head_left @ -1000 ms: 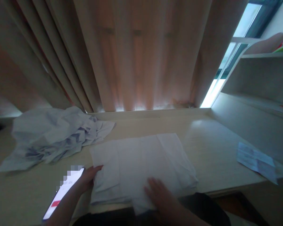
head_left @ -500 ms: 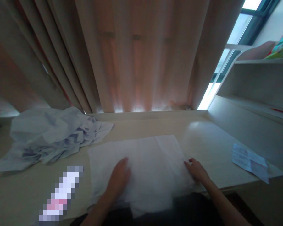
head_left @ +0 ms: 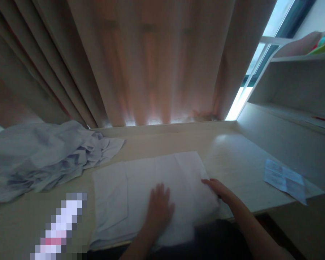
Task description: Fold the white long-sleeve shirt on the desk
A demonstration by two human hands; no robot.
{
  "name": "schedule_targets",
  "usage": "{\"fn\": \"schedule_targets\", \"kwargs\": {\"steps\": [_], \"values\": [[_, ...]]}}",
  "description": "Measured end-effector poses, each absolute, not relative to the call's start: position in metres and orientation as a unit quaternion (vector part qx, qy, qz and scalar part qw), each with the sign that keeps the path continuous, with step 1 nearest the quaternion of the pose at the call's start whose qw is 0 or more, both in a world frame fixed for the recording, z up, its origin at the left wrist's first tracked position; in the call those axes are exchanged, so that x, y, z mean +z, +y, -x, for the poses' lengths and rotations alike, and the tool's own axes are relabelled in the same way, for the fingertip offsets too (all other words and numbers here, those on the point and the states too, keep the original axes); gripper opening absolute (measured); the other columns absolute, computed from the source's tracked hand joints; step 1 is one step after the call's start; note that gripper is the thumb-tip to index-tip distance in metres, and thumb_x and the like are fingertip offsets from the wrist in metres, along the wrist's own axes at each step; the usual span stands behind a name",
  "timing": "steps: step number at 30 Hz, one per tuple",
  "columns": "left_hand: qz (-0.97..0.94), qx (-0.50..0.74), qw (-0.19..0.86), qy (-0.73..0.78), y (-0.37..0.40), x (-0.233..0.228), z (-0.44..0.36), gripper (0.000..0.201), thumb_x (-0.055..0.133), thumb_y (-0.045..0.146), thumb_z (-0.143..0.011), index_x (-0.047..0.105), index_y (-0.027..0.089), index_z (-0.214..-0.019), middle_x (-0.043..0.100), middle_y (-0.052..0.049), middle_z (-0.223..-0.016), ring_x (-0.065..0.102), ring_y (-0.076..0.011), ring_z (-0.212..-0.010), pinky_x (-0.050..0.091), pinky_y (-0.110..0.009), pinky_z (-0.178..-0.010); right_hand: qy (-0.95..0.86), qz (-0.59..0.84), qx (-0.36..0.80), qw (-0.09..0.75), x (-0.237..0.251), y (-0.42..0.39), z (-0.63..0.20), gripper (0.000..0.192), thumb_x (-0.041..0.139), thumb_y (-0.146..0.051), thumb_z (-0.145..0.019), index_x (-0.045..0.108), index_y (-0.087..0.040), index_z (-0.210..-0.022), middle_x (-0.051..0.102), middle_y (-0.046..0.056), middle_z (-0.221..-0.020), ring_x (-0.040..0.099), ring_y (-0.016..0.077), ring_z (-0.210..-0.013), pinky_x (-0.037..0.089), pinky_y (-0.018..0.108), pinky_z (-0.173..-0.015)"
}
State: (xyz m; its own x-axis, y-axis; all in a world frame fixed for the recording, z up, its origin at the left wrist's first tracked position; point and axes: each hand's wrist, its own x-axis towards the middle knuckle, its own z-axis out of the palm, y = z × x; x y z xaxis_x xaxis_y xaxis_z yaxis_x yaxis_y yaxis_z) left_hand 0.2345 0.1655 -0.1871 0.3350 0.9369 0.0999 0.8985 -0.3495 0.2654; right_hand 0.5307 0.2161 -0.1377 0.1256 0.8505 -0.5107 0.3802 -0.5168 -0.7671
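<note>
A white folded garment (head_left: pixel 141 173) lies on the desk in front of me, a stitched pocket outline visible on its left part. My left hand (head_left: pixel 159 207) rests flat on its middle, fingers spread and slightly blurred. At the garment's right edge is my right hand (head_left: pixel 216 187), its fingertips on top of the fabric and the other fingers curled around the edge. The near edge of the cloth hangs toward my dark-clothed lap.
A crumpled pile of white cloth (head_left: pixel 51 155) is at the left of the desk (head_left: pixel 224 159). Near the front left lies a pixelated long object (head_left: pixel 58 225). A creased paper (head_left: pixel 285 178) sits at the right, below a shelf unit (head_left: pixel 287 137). A curtain (head_left: pixel 162 65) hangs behind.
My left hand has slid right across the garment, and its fingers have spread. The right hand stays at the right edge. The view has shifted slightly to the right.
</note>
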Motion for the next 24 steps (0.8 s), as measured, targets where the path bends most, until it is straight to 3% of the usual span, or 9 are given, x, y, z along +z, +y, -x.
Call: {"fn": "schedule_targets", "kwargs": {"steps": [4,10,18,24], "values": [[-0.811,0.104,0.085,0.569,0.166,-0.182,-0.236,0.061,0.035,0.053,-0.086,0.037,0.020,-0.138,0.025,-0.015,-0.148,0.017,-0.0329,-0.138,0.018,-0.055,-0.112,-0.426,0.683,0.533,0.258,-0.138,0.216,-0.526,0.031,0.056,-0.039,-0.077,0.065,-0.013,-0.090,0.071,0.015,-0.094,0.068,0.0247,-0.080,0.054,0.034,-0.073],[-0.802,0.102,0.100,0.581,0.147,-0.189,-0.243,0.074,0.037,0.056,-0.084,0.029,0.009,-0.140,0.020,-0.018,-0.149,0.015,-0.0317,-0.138,0.021,-0.049,-0.114,-0.431,0.636,0.570,0.291,-0.131,0.212,-0.516,0.032,0.057,-0.039,-0.076,0.064,-0.013,-0.094,0.071,0.014,-0.094,0.068,0.0252,-0.081,0.054,0.037,-0.075],[-0.799,0.097,0.135,0.578,0.139,-0.185,-0.246,0.077,0.036,0.060,-0.082,0.031,0.009,-0.140,0.022,-0.018,-0.148,0.018,-0.0339,-0.137,0.022,-0.051,-0.113,-0.400,0.595,0.609,0.340,-0.115,0.212,-0.504,0.045,0.051,-0.034,-0.080,0.048,-0.016,-0.120,0.065,0.014,-0.113,0.066,0.0242,-0.090,0.054,0.038,-0.078],[-0.797,0.122,0.171,0.566,0.186,-0.163,-0.253,0.060,0.033,0.044,-0.087,0.035,0.011,-0.138,0.030,-0.013,-0.147,0.020,-0.0272,-0.138,0.019,-0.045,-0.115,-0.453,0.584,0.593,0.320,-0.104,0.206,-0.504,0.060,0.050,-0.034,-0.076,0.037,-0.017,-0.132,0.058,0.013,-0.124,0.063,0.0237,-0.099,0.052,0.037,-0.083]]}}
